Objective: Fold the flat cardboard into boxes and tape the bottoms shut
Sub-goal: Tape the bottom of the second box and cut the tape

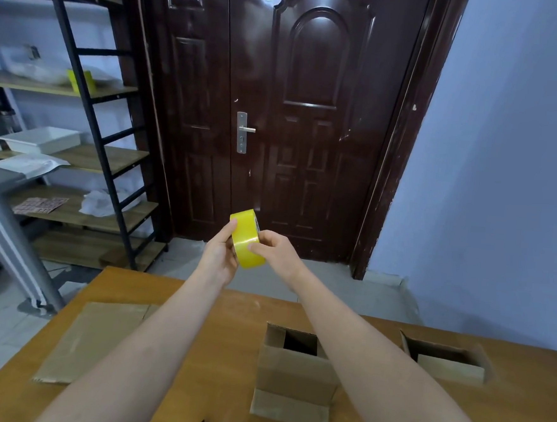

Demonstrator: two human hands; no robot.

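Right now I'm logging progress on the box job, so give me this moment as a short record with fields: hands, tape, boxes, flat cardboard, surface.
left hand: grips the tape roll from its left side
right hand: fingers pinch the roll's outer band
tape roll: yellow, held up in the air above the table's far edge
boxes: two opened up and standing, middle box and right box, tops open
flat cardboard: one sheet lying flat at left
table: wooden
tape on the boxes: none visible
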